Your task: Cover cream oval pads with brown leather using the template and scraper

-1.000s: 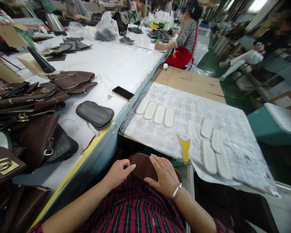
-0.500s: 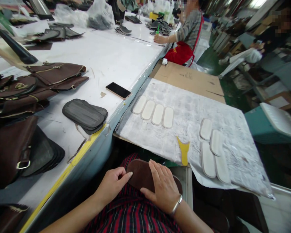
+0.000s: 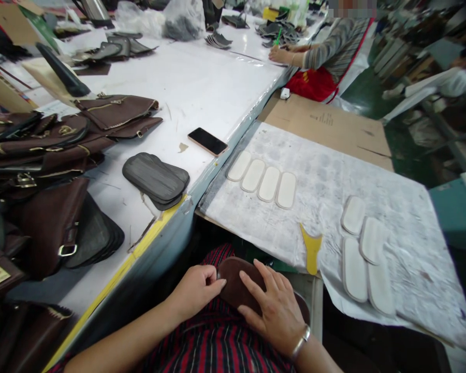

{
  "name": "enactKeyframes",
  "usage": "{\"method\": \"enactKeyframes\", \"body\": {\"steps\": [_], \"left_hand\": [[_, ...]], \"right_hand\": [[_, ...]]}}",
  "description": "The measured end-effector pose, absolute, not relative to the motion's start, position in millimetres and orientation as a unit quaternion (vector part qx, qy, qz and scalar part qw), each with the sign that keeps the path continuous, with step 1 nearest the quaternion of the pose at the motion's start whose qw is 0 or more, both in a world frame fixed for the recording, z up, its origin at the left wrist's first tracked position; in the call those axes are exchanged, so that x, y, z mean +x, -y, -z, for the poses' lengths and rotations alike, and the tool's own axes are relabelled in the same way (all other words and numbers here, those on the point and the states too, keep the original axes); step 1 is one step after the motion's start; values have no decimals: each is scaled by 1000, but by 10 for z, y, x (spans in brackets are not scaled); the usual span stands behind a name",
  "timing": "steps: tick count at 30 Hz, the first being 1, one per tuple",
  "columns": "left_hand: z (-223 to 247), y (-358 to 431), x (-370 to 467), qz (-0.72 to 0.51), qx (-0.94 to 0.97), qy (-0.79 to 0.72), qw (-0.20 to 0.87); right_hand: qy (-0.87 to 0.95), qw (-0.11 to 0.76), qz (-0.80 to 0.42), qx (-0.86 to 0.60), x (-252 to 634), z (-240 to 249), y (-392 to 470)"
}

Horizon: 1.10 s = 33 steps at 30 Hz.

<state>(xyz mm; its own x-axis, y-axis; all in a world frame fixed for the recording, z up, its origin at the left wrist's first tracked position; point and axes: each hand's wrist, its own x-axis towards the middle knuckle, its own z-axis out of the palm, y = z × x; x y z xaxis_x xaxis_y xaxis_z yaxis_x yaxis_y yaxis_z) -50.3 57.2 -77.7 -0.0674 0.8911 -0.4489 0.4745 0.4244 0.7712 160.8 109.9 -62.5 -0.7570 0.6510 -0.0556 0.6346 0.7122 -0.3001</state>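
Observation:
On my lap lies a brown oval leather piece [image 3: 236, 282], over red and black striped cloth. My left hand [image 3: 200, 290] pinches its left end between thumb and curled fingers. Spread across its right part is my right hand [image 3: 277, 305], fingers stretched out and pressing on the surface, a silver bracelet at the wrist. The piece's far right end shows past the fingers. A yellow forked tool [image 3: 311, 249] rests at the near edge of the grey-white board [image 3: 314, 181] in front of me.
Several white oval pads [image 3: 271, 184] lie in a row on the board, with more pads [image 3: 355, 269] at its right. On the white table are a phone [image 3: 207, 141], stacked black oval pieces [image 3: 155, 176] and brown leather bags [image 3: 116, 111]. A co-worker's arm [image 3: 322, 52] is beyond.
The view has shifted left, so things sit further right. My right fingers have spread wider on the leather piece; my left hand still pinches its end.

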Motion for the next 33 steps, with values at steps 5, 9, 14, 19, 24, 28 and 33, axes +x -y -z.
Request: {"method": "enactKeyframes", "body": {"steps": [5, 9, 14, 19, 24, 28, 33], "left_hand": [[781, -586, -499, -221, 490, -687, 488], [801, -571, -566, -232, 502, -677, 486], [936, -447, -712, -353, 334, -575, 658], [1011, -368, -626, -452, 223, -530, 682], [983, -368, -481, -393, 398, -622, 548], [997, -368, -461, -379, 431, -652, 495], [1015, -378, -449, -390, 419, -657, 490]], "right_hand": [[918, 28, -172, -356, 1503, 605, -1101], [917, 18, -169, -360, 1383, 617, -1120], [923, 0, -156, -353, 1342, 609, -1137], [924, -14, -146, -355, 1346, 606, -1109], [930, 4, -126, -344, 1337, 621, -1072], [930, 12, -127, -345, 1340, 610, -1055], [907, 27, -174, -383, 1308, 589, -1087]]}}
